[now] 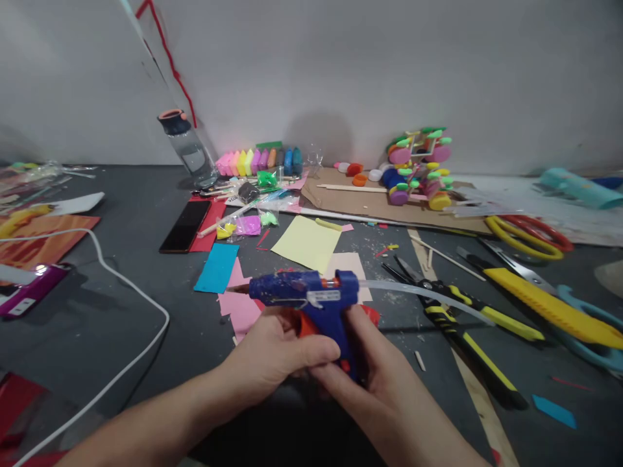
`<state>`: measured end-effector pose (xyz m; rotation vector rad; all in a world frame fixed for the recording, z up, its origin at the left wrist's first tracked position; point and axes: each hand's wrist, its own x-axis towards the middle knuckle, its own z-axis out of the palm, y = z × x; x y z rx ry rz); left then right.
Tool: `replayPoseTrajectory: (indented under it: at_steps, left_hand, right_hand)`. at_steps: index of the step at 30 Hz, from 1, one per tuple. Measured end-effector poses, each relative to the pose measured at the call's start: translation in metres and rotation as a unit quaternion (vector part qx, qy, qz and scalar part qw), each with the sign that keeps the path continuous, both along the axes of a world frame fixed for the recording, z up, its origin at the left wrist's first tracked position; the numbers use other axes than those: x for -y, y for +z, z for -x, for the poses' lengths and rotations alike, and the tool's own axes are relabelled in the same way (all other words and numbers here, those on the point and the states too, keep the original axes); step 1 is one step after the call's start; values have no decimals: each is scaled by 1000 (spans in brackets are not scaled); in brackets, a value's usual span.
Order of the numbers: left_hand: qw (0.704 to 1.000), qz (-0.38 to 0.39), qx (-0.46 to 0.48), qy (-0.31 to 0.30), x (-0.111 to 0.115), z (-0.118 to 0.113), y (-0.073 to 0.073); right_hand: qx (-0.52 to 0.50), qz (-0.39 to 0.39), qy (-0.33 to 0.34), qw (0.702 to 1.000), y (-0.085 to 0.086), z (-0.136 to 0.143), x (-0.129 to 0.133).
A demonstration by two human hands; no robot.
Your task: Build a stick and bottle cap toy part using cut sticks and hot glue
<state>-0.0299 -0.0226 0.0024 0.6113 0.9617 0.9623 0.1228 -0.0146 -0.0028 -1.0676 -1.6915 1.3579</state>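
Observation:
A blue hot glue gun (287, 290) is held up over the table, its nozzle pointing left and a clear glue stick (423, 292) curving out of its back. My left hand (272, 350) is closed around the front of the handle near the orange trigger (306, 324), thumb across the grip. Behind the handle, my right hand (370, 376) wraps the grip, with some fingers hidden. Beneath the gun lie pink paper pieces (243, 321), a blue paper piece (217, 267) and a pale yellow sticky note (307, 243).
Pliers (467, 350), a yellow utility knife (555, 305) and scissors (525, 237) lie at the right. A phone (185, 226), a water bottle (189, 152) and coloured clay packs (260, 162) stand or lie behind. A white cable (131, 292) crosses the left side. Small wheeled models (418, 168) sit on cardboard.

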Motion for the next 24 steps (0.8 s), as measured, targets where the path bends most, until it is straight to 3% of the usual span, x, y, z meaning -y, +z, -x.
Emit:
replayPoseTrajectory:
  at_steps: [5, 10, 14, 19, 22, 24]
  left_hand:
    - [996, -10, 87, -8, 1, 7, -2]
    - [961, 63, 243, 111, -3, 7, -2]
    - [933, 123, 293, 171, -8, 2, -1]
    - [915, 143, 306, 220, -9, -3, 1]
    - [908, 162, 321, 217, -8, -3, 1]
    - [917, 133, 314, 206, -6, -4, 3]
  right_hand:
    - [-46, 14, -28, 998, 5, -1, -4]
    - [-43, 51, -129, 989, -5, -6, -15]
    - [-88, 150, -142, 974, -14, -2, -20]
    - [-22, 154, -145, 977, -6, 13, -13]
    - [47, 120, -161, 978, 0, 17, -8]
    - [76, 97, -174, 977, 0, 18, -6]
